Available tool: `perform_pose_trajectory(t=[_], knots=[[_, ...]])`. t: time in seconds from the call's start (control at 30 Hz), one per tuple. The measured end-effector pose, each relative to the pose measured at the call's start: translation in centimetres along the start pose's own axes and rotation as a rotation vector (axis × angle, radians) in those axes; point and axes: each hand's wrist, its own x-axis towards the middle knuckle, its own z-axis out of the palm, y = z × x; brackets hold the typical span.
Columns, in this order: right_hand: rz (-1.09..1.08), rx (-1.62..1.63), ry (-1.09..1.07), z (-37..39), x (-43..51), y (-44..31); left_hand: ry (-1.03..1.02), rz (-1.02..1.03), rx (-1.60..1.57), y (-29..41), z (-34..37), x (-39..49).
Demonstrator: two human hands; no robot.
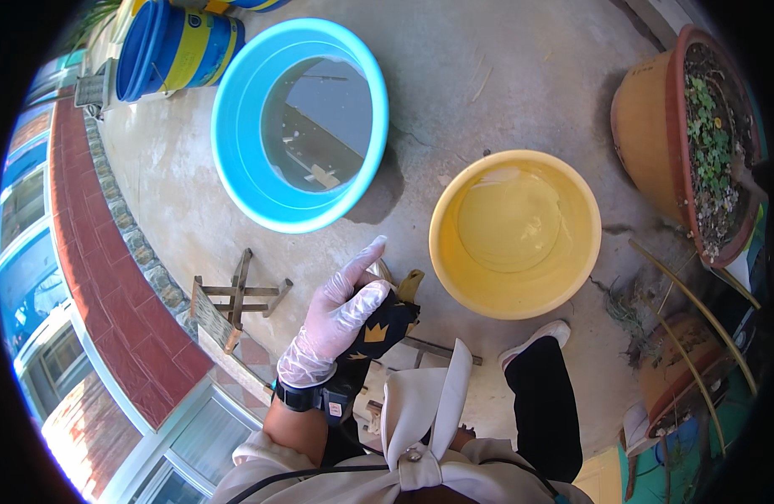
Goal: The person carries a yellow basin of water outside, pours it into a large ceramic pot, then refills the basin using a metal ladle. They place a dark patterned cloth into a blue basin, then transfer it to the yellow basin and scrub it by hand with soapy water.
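My left hand [336, 315], in a clear thin plastic glove, is closed around a bunched dark cloth [379, 327] with gold crown prints and a mustard-coloured part. Its index finger points out towards the basins; a dark watch band is on the wrist. Up and left of the hand stands a light blue plastic basin [226, 138] with cloudy water and some small pale bits. To the right a yellow plastic basin [516, 302] holds clear water. My right hand is out of view.
A small wooden folding stool [239, 290] is at the left. Blue and yellow buckets [179, 53] stand at the upper left. A planter [645, 126] with green plants is at the right, with bent canes [695, 309] below it. My shoe [538, 340] is near the yellow basin.
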Motion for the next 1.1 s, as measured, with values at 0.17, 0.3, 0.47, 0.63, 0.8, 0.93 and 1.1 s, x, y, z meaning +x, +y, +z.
perform_pose_trajectory(t=[0.17, 0.3, 0.47, 0.63, 0.8, 0.93, 1.1], knots=[[-0.146, 0.162, 0.012, -4.6, 2.8, 0.4, 0.030, 0.162, -0.045, 2.6, -1.8, -0.3], [-0.224, 0.394, -0.044, -8.7, 4.9, 0.7, 0.023, 0.330, -0.214, 4.0, -3.4, -1.1], [-0.330, 0.603, -0.045, -12.5, 5.2, -0.1, -0.007, 0.537, -0.294, 4.2, -4.2, -4.5], [-0.481, 0.689, 0.129, -14.9, 1.4, -1.6, -0.069, 0.600, -0.398, 3.6, -5.2, -9.0], [-0.638, 0.678, 0.401, -16.6, -5.3, -3.9, -0.004, 0.758, -0.541, 3.3, -7.4, -11.3], [-0.827, 0.722, 0.419, -16.2, -11.7, -6.5, -0.147, 0.650, -0.858, 2.9, -9.3, -12.1], [-1.042, 0.587, 0.420, -13.0, -19.9, -12.2, -0.380, 0.522, -1.005, 2.4, -8.3, -11.9]])
